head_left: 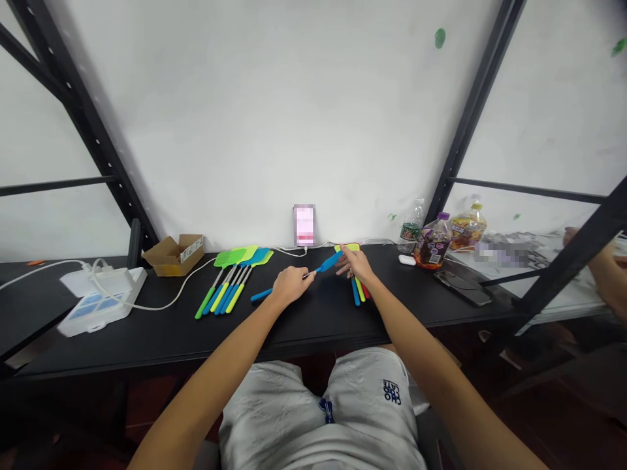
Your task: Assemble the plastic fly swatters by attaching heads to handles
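Note:
A blue fly swatter (330, 262) is held slantwise above the black desk. My left hand (289, 285) is closed round its metal shaft, and the blue handle sticks out to the left of the hand. My right hand (354, 262) is beside the swatter's blue head with its fingers apart; whether a fingertip touches the head is unclear. Partly hidden under that hand are more fly swatters (359, 290), with blue, yellow and red handles. To the left, several green, blue and yellow fly swatters (226, 287) lie fanned together.
A phone (304, 225) leans on the wall. Left are an open cardboard box (175, 256) and a white case (105, 307) with cables. On the right stand a water bottle (410, 230) and drink bottles (434, 243), with another phone (462, 288). Another person's arm (605, 274) shows far right.

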The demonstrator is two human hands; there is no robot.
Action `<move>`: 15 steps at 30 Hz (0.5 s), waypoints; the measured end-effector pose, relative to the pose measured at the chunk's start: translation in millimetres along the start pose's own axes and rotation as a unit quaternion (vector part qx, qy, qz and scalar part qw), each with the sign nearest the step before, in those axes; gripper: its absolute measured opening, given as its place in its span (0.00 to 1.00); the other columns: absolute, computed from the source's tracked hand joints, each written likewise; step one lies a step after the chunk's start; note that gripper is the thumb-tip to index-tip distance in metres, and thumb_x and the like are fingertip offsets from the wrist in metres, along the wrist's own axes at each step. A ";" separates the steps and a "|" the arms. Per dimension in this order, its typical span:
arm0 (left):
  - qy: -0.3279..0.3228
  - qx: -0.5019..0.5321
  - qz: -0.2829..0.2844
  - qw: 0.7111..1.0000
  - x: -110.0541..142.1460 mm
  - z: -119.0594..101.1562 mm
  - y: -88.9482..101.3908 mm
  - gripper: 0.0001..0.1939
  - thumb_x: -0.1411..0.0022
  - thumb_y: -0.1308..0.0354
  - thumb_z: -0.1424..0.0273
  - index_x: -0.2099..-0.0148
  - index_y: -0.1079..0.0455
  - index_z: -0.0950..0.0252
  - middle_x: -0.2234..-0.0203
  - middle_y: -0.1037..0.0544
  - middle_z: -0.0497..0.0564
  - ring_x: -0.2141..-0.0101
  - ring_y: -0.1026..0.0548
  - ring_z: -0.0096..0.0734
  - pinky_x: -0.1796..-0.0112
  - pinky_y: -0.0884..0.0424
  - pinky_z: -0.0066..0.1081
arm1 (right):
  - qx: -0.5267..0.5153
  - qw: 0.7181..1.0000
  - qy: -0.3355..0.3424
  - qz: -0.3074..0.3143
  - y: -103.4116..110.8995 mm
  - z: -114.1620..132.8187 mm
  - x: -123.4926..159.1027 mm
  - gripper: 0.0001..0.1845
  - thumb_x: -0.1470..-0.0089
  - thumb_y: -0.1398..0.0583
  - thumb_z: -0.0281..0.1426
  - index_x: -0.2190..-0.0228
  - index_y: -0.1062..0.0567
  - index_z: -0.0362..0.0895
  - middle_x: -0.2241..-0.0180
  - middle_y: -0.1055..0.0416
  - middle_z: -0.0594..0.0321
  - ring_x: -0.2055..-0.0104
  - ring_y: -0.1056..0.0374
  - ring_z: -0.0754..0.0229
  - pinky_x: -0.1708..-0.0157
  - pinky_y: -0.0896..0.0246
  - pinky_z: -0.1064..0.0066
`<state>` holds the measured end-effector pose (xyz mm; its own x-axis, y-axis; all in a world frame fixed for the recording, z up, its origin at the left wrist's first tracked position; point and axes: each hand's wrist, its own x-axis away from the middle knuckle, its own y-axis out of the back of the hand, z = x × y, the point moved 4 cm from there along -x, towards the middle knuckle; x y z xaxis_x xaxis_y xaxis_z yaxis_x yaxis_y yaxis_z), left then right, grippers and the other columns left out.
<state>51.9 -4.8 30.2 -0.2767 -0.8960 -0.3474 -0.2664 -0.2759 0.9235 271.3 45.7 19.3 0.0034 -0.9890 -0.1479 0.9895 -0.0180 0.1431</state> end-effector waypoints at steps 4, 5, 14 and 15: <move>0.016 -0.005 0.002 1.000 -0.5 2.2 -2.4 0.27 0.34 0.59 0.49 0.65 0.26 0.60 0.69 0.22 0.55 0.65 0.25 0.38 0.67 0.38 0.30 | -0.015 1.000 -0.013 0.023 -2.5 0.4 -0.9 0.20 0.44 0.45 0.44 0.73 0.29 0.38 0.68 0.23 0.46 0.74 0.24 0.53 0.89 0.44 0.75; 0.021 -0.003 0.001 1.000 -0.7 3.2 -2.8 0.27 0.34 0.59 0.48 0.66 0.26 0.60 0.70 0.22 0.55 0.66 0.25 0.38 0.67 0.38 0.30 | -0.023 0.999 -0.010 0.029 -3.3 0.9 -1.2 0.17 0.44 0.46 0.40 0.73 0.29 0.39 0.68 0.23 0.46 0.75 0.25 0.53 0.88 0.44 0.75; 0.027 0.014 -0.023 0.999 -1.2 5.6 2.7 0.34 0.35 0.64 0.44 0.71 0.27 0.61 0.72 0.23 0.55 0.66 0.25 0.40 0.69 0.39 0.30 | 0.067 0.997 0.027 -0.037 2.8 3.5 -3.7 0.06 0.58 0.45 0.25 0.73 0.30 0.42 0.79 0.30 0.65 0.82 0.36 0.64 0.86 0.44 0.76; 0.029 0.018 -0.023 0.999 -1.0 5.2 3.6 0.34 0.35 0.65 0.44 0.71 0.28 0.61 0.73 0.23 0.55 0.67 0.25 0.40 0.69 0.39 0.30 | 0.090 0.994 0.031 -0.046 3.2 3.6 -3.5 0.07 0.58 0.45 0.25 0.73 0.28 0.42 0.77 0.29 0.64 0.82 0.37 0.65 0.85 0.44 0.76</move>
<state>46.4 -3.1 33.0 -0.2102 -0.9017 -0.3779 -0.3105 -0.3050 0.9003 273.9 48.5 23.8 -0.0723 -0.9709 -0.2282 0.9444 -0.1403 0.2974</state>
